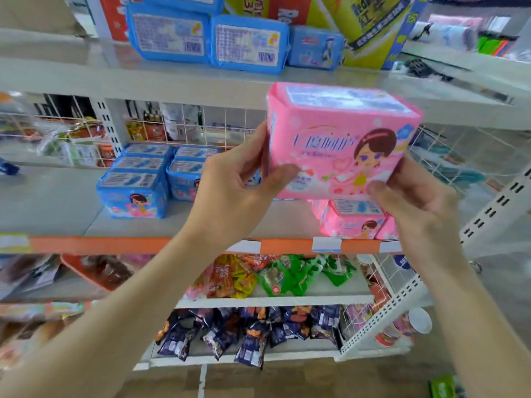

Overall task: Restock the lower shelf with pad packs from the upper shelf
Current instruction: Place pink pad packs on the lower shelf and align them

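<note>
The left hand (pixel 235 182) pinched the left end of the pink pack (pixel 339 139), thumb on its front. The right hand (pixel 416 208) curled round the lower right corner, so the pack was held in the air. Just below the right hand, shelved packs (pixel 353 222) stood on the lower shelf (pixel 57 193). Blue packs (pixel 135 191) sat left of the left hand. Above both hands, the upper shelf (pixel 86 73) carried upper packs (pixel 207 38).

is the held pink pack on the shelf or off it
Off it: left hand and right hand hold the pink pack aloft, above the shelved packs.
</note>
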Motion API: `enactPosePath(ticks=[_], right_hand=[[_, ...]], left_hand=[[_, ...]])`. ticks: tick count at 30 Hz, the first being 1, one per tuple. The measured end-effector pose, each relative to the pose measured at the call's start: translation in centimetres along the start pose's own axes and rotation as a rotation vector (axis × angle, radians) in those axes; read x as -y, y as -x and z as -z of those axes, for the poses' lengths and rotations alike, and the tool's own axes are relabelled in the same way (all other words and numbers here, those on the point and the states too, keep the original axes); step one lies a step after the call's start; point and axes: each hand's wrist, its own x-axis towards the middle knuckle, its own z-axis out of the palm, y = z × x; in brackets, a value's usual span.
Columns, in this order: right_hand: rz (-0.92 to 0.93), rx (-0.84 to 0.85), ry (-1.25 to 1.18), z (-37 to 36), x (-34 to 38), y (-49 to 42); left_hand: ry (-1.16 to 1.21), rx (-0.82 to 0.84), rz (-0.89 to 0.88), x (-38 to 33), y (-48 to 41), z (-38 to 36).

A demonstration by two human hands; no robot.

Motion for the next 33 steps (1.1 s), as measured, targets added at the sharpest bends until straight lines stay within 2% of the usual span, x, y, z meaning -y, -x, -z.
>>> enactPosePath(ticks=[8,14,26,33], right_hand=[[-0.081,0.098,0.001,5.7,-4.3,1.8],[-0.117,0.040,0.024,10.0,-6.5,3.1],[-0.253,0.035,-0.001,15.7,-10.1,4.9],[-0.272,-0.013,-0.048,16.7,-11.2,6.7]], left_hand=[[-0.106,-0.057,0.020,1.8,2.6,-6.2],[-0.109,-0.093,0.144,3.4,3.9,-12.1],[-0.156,-0.031,0.340,3.8,4.4,-18.6],[-0.149,-0.050,0.353,3.5,5.5,-20.8]])
